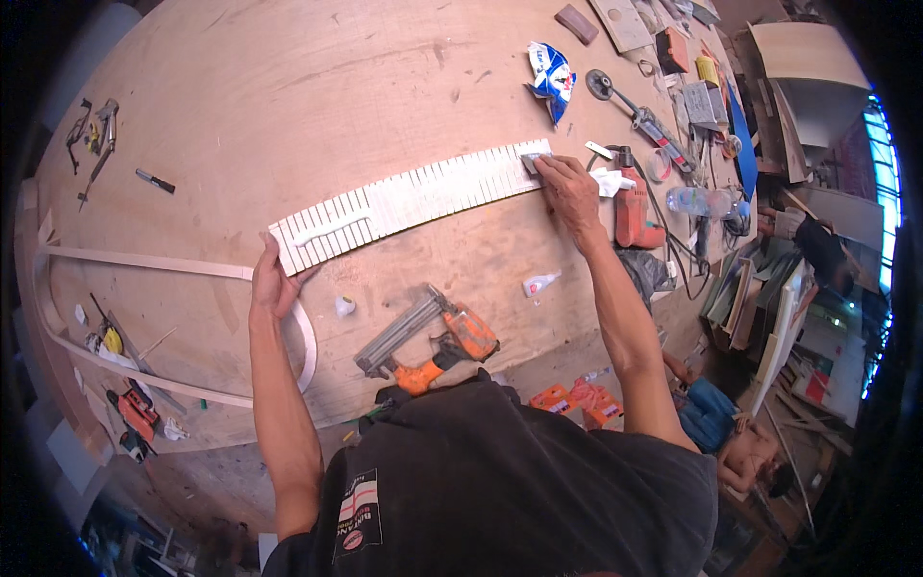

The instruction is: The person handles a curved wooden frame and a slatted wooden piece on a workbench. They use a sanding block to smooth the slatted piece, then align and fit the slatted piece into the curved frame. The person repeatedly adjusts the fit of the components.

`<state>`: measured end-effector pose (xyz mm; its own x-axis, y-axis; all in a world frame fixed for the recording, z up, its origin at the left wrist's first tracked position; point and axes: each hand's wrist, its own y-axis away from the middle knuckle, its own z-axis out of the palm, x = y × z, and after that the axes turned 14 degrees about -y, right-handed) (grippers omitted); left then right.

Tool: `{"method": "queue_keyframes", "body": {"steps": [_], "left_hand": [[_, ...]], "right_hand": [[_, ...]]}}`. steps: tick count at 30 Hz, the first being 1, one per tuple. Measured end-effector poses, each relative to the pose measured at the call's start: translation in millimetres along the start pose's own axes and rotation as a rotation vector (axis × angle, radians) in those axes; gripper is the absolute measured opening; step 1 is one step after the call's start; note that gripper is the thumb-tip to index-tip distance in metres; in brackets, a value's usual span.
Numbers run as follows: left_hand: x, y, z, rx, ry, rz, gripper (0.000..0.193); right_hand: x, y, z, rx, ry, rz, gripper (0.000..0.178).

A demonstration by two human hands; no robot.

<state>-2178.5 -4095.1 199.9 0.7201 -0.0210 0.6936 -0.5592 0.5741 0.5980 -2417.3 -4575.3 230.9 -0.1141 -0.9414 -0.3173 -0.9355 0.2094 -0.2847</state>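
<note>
A long pale strip (433,189) with many crosswise slots lies slanted over the wooden table. My left hand (275,281) is closed on its left end, thumb on top. At the far right end my right hand (573,195) pinches a small grey, flat scraper-like piece (531,163), pressed against the strip's face. Across the slots near the left end runs a thick bead of white paste (332,228). The middle of the strip looks smeared white. Closer to me lie an orange nail gun (418,348) and a small white squeeze bottle (540,283).
Left of me lies a bent wooden frame (154,262), its rounded end beside my left forearm. A blue-white packet (551,81), a caulking gun (646,123), a red power tool (633,210) and a plastic bottle (699,201) crowd the right side. Another person (716,413) sits at lower right.
</note>
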Motion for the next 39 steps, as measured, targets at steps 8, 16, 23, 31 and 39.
{"method": "queue_keyframes", "body": {"steps": [8,16,23,31,39], "left_hand": [[1.0,1.1,6.3,0.056,-0.014,-0.014,0.059],[-1.9,2.5,5.7,0.030,-0.005,0.014,0.060],[-2.4,2.3,5.4,0.042,-0.014,0.039,0.060],[-0.8,3.5,3.8,0.061,-0.018,0.013,0.061],[0.1,3.5,5.8,0.039,-0.004,0.020,0.061]], "right_hand": [[0.8,-22.8,-12.9,-0.095,-0.016,0.060,0.032],[8.7,8.5,-43.7,-0.278,-0.001,0.073,0.031],[-9.2,11.8,-64.5,-0.185,-0.049,0.189,0.032],[-17.8,5.4,-29.4,0.067,0.035,0.160,0.033],[-42.3,26.2,8.9,0.018,0.287,0.232,0.030]]}}
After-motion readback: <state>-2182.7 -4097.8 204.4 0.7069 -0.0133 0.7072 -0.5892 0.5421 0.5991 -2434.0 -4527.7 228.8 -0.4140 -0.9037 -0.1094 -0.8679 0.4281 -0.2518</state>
